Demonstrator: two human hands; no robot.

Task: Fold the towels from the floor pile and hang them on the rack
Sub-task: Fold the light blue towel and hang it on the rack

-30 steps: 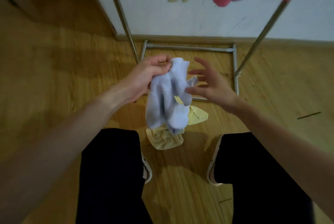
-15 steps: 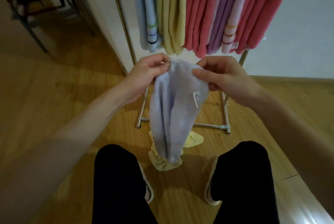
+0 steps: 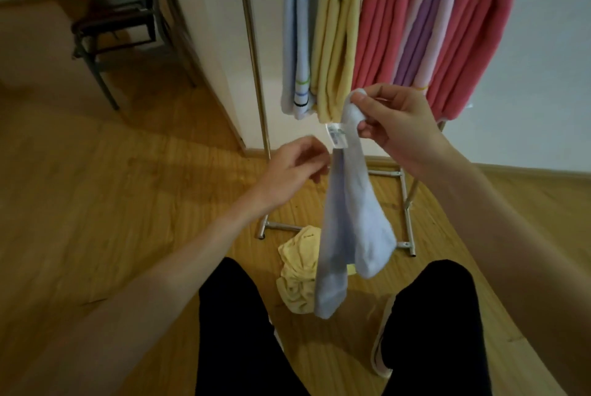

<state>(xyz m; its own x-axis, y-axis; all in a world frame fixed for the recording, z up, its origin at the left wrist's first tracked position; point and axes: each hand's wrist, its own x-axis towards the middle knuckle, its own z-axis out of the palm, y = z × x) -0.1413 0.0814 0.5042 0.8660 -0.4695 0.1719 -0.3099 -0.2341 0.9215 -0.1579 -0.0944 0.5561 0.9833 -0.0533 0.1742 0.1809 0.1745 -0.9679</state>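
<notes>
The right hand [image 3: 398, 127] pinched the top corner of a pale blue towel [image 3: 348, 219], which hung above a crumpled yellow towel [image 3: 299, 271] on the floor [image 3: 128, 203]. The left hand [image 3: 295, 168], fingers loosely curled, held nothing. Folded towels hung on the rack [image 3: 256, 53].

The person's 2 forearms are bare, with no sleeves, watch or bands showing up to the frame edge. The left hand [image 3: 295, 168] and right hand [image 3: 398, 127] carry no rings or gloves that can be made out. Both legs are in plain black trousers [image 3: 233, 331]. On the feet are light, off-white shoes [image 3: 382, 344] with pale soles, only partly visible beside the trouser legs.
</notes>
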